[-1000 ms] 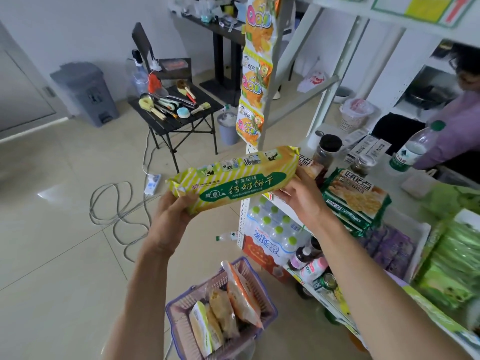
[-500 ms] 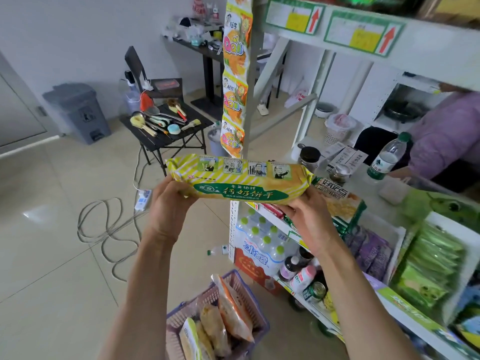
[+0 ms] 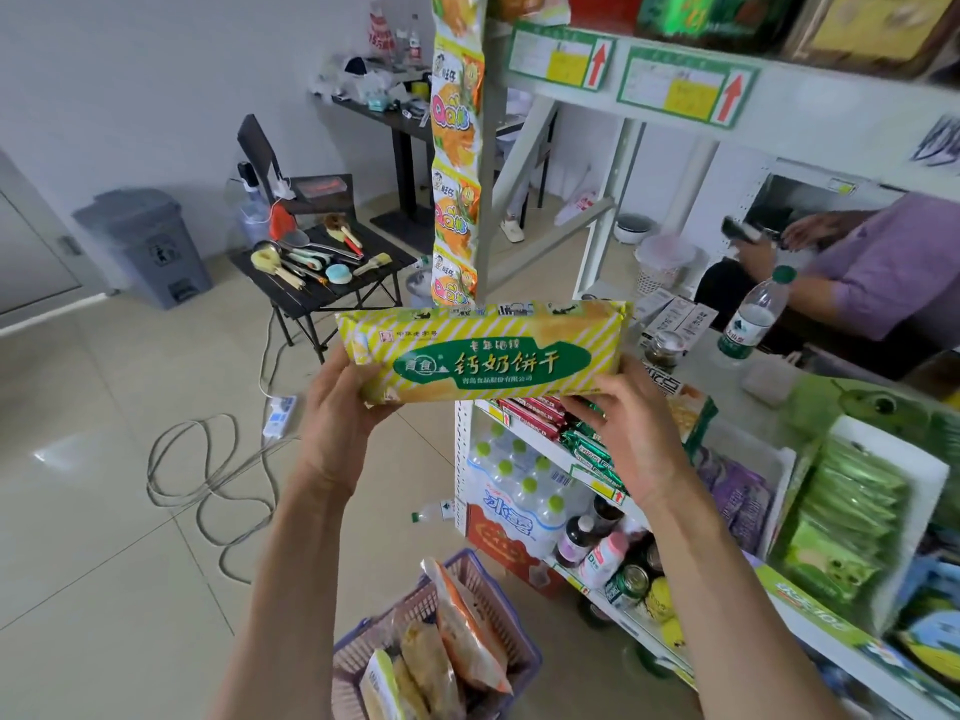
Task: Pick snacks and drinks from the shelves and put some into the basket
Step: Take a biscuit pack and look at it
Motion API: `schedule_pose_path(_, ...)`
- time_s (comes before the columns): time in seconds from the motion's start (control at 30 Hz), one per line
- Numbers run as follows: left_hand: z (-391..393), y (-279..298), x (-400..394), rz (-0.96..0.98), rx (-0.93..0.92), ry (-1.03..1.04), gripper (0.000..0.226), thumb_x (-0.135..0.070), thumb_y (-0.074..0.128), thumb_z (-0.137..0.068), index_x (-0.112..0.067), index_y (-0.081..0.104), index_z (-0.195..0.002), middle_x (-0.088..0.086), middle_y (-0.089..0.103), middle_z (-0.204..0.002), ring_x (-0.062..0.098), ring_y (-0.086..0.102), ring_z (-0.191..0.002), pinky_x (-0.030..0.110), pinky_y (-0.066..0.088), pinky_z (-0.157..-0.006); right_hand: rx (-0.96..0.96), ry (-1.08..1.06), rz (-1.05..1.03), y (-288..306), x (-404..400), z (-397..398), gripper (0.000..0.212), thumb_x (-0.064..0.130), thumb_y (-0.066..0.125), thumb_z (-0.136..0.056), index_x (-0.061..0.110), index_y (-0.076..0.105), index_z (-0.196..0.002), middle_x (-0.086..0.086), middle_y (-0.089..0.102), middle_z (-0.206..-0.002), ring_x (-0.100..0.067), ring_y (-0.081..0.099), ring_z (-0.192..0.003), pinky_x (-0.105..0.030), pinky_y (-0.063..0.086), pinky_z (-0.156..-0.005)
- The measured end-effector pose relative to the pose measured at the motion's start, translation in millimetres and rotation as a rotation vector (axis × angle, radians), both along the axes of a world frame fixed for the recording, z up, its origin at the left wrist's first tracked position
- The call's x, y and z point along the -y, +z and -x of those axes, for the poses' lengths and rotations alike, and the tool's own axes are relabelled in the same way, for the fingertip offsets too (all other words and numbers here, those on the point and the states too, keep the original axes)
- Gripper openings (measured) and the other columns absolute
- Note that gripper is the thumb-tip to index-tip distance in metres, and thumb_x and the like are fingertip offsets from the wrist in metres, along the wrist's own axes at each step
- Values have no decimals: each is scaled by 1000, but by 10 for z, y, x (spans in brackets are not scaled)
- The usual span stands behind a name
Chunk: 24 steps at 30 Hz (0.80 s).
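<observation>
Packet [image 3: 485, 353] reading 钙奶饼干, perhaps 青食, gripped by both hands [image 3: 340, 407].

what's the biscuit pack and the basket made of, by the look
Biscuit pack: probably thin printed plastic film, glossy, with crimped ends and soft creases. Basket: looks like moulded plastic, matte purple-pink, with an open lattice wall.

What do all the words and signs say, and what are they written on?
"钙奶饼干": big white letters on the biscuit packet held in the left hand and right hand.
"青食": small badge on the same packet.
"QQ": on the hanging snack strip.
Red arrows pointing up: on the shelf price tags; their small print is too blurred to read.
Water bottle label: too small to read.
</observation>
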<state>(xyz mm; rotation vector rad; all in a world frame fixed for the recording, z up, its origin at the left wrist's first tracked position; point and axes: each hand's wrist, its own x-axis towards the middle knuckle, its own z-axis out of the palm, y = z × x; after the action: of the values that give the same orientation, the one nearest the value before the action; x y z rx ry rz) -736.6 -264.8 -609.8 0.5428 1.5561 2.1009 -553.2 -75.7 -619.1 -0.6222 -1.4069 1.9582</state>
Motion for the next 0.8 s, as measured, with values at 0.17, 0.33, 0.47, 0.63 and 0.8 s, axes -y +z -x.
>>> schedule_pose_path(0.17, -18, 52, 116, 22, -40, -43, 31, -14, 46, -96, -15, 58, -125, 15, 66, -121, 25, 63, -105, 55, 47, -102, 89, -77, -84, 108, 33, 8, 23, 30, 51, -99, 30, 62, -119, 0, 69, -105, -13, 66, -81, -34, 51, -81)
schedule_pose_path(0.33, -28, 60, 133, -19, -14, -29, 38, -19, 46, -102, -21, 50, -140, 3, 66, -127, 26, 63, -116, 51, 51, -96, 117, -102, -122, 167, 83, 41, 28, 42, 50, -98, 48, 55, -125, 6, 68, -113, -10, 62, -84, -26, 55, -72)
schedule_pose_path(0.47, -31, 77, 112, -38, -9, -12, 46, -25, 46, -103, -36, 40, -147, -16, 68, -120, 17, 66, -113, 46, 53, -93, 159, -101, -142, 204, 99, 30, 51, 59, 48, -91, 48, 42, -140, 6, 60, -132, -8, 60, -89, -21, 53, -66)
schedule_pose_path(0.63, -9, 7, 113, -76, 38, -21, 40, -17, 30, -107, -28, 55, -137, 0, 67, -123, 27, 63, -118, 42, 57, -87, 147, -88, -62, 200, 124, 57, 58, 69, 38, -86, 35, 59, -129, 1, 65, -91, -3, 57, -64, -27, 49, -66)
schedule_pose_path(0.8, 44, -29, 176, -174, 193, -143, 57, -5, 21, -94, -16, 49, -142, 8, 65, -126, 29, 61, -112, 43, 56, -91, 40, -102, 169, 201, 66, 49, 55, 48, 23, -104, 14, 65, -113, -5, 57, -70, -18, 47, -60, -31, 45, -62)
